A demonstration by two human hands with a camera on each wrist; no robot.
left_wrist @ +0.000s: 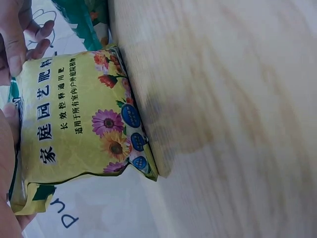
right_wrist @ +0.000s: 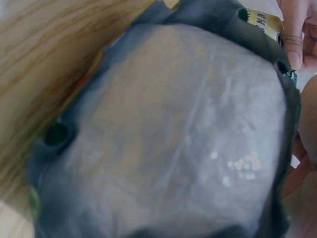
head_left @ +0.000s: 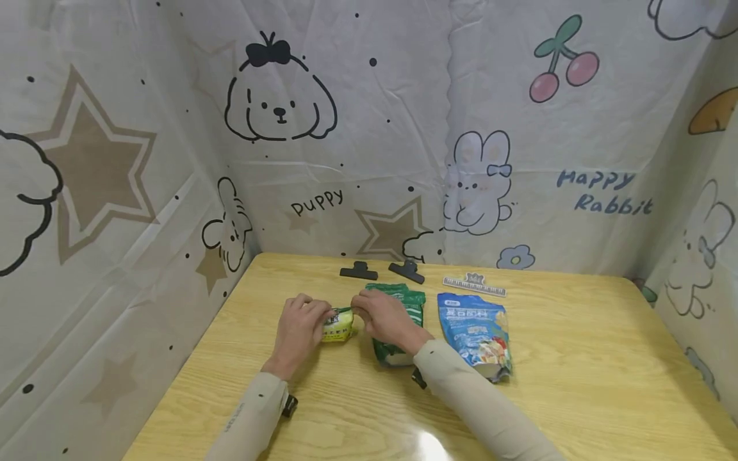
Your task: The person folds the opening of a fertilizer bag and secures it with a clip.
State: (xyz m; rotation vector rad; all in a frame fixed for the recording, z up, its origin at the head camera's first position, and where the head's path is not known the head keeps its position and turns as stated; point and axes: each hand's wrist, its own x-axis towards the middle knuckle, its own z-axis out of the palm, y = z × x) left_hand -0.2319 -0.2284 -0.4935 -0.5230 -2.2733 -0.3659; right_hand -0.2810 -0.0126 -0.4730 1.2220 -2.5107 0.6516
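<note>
A yellow fertilizer bag [head_left: 338,328] with printed flowers stands on the table, its top edge folded over. My left hand [head_left: 302,325] grips one end of that fold, and my right hand [head_left: 385,315] pinches the other end. The left wrist view shows the printed face of the yellow bag [left_wrist: 74,119], with fingers of the right hand [left_wrist: 17,37] at its upper corner. Behind my right forearm stands a green bag [head_left: 412,304], partly covered. Its pale base [right_wrist: 173,129] fills most of the right wrist view.
To the right, a blue bag [head_left: 473,330] stands near my right sleeve. Along the back of the wooden table [head_left: 576,358] lie two black clips, one at left [head_left: 359,271] and one beside it [head_left: 407,271], plus a silver ruler-like clip [head_left: 475,285]. Patterned cloth [head_left: 380,160] hangs behind.
</note>
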